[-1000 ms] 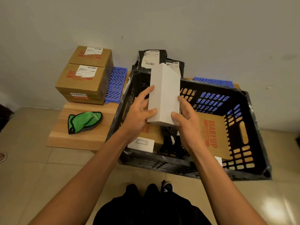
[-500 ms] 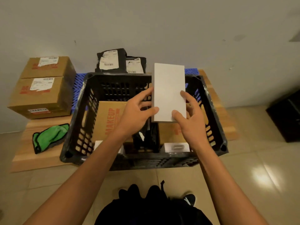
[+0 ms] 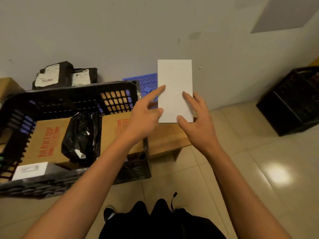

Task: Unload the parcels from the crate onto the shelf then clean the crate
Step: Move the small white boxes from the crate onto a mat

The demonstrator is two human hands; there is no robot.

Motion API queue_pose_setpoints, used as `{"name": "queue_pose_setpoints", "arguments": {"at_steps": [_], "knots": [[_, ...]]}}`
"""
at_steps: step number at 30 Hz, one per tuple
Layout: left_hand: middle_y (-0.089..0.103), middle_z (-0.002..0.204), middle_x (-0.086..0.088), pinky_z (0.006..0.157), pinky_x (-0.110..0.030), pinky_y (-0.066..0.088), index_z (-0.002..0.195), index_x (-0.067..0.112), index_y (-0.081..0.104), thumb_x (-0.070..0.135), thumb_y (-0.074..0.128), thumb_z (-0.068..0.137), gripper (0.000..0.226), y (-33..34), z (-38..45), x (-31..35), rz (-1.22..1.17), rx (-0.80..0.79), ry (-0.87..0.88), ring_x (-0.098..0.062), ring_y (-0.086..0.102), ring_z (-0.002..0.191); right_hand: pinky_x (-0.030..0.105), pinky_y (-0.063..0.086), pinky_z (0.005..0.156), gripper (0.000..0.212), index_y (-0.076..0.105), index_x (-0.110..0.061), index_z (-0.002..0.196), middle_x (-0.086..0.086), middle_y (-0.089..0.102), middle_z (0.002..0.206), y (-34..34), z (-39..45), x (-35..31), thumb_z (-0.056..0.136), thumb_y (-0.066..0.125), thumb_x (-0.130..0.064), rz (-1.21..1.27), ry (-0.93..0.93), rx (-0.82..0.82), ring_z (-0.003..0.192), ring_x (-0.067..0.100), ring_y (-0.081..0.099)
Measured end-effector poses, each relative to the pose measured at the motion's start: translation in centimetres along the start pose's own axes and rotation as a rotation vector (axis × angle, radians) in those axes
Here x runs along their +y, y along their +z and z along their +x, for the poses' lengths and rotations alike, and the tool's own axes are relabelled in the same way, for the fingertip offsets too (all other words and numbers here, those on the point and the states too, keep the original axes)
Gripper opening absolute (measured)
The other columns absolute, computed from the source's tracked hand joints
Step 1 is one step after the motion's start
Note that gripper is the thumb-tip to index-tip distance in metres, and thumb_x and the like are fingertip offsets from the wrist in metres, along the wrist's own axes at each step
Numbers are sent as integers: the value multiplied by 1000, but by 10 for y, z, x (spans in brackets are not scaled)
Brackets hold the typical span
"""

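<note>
Nearest to you, your dark trousers (image 3: 160, 221) and one shoe (image 3: 108, 213) fill the bottom of the view above a pale tiled floor (image 3: 250, 161). Both your bare forearms reach forward and meet at a white box (image 3: 174, 90), which stands upright at the right end of the low wooden shelf (image 3: 165, 137), out beyond the crate's right wall. Your right hand (image 3: 198, 121) grips its lower right edge, thumb curled against the front near the bottom corner and fingers up along the side. Your left hand (image 3: 143, 116) has its fingers loosely spread, the forefinger tip and thumb touching the box's left edge; whether it actually pinches the box you cannot tell from here. To your left sits the black crate (image 3: 72, 94) on the shelf, holding a cardboard box printed MAKEUP (image 3: 46, 142), a second cardboard box (image 3: 117, 126) partly behind your left arm, a crumpled black poly bag (image 3: 81, 137) between them, and a small white box (image 3: 31, 169) at the near wall. Behind the crate, two black mailers (image 3: 57, 75) with white labels lean at the wall, and a blue plastic grid (image 3: 146, 83) lies just left of the white box. Far right, another dark crate (image 3: 293, 100) stands on the floor.
</note>
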State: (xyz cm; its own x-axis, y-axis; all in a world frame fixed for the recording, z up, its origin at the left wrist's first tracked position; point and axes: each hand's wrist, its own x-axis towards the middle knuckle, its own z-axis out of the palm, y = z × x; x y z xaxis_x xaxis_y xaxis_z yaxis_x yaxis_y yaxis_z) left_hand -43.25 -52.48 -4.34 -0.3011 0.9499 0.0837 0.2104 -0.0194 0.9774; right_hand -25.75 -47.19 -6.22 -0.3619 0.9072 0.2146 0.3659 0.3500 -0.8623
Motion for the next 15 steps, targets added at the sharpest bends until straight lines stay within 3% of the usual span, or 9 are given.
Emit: {"name": "queue_pose_setpoints", "arguments": {"at_steps": [3,8,12,15], "knots": [[55,140,14,77,-16,56,146,34,52,-7,55,96,65,42,14,3,4,-11,-10,-3,60,118,42,53,103,67,41,-31,152,-9,30,156,-33,6,25,93,70,-22,-5,12,-18,137,9,39],[50,148,4,80,-33,62,145,35,53,-5,54,98,61,95,40,-3,25,-7,-42,-17,58,123,34,51,106,66,38,-28,153,-6,28,158,-69,20,59,95,69,-23,-41,43,-21,137,9,38],[50,148,1,83,-31,62,140,37,55,-4,54,99,58,128,65,-12,0,4,-76,-22,56,127,41,53,104,66,38,-25,152,-2,28,159,-87,39,85,95,69,-23,-52,93,-25,138,14,37],[52,147,0,90,-38,60,140,35,56,-5,53,99,58,145,90,-23,-29,8,-108,-23,56,128,37,52,106,63,38,-25,153,-2,27,159,-93,61,104,97,67,-21,-66,102,-38,135,5,33]]}}
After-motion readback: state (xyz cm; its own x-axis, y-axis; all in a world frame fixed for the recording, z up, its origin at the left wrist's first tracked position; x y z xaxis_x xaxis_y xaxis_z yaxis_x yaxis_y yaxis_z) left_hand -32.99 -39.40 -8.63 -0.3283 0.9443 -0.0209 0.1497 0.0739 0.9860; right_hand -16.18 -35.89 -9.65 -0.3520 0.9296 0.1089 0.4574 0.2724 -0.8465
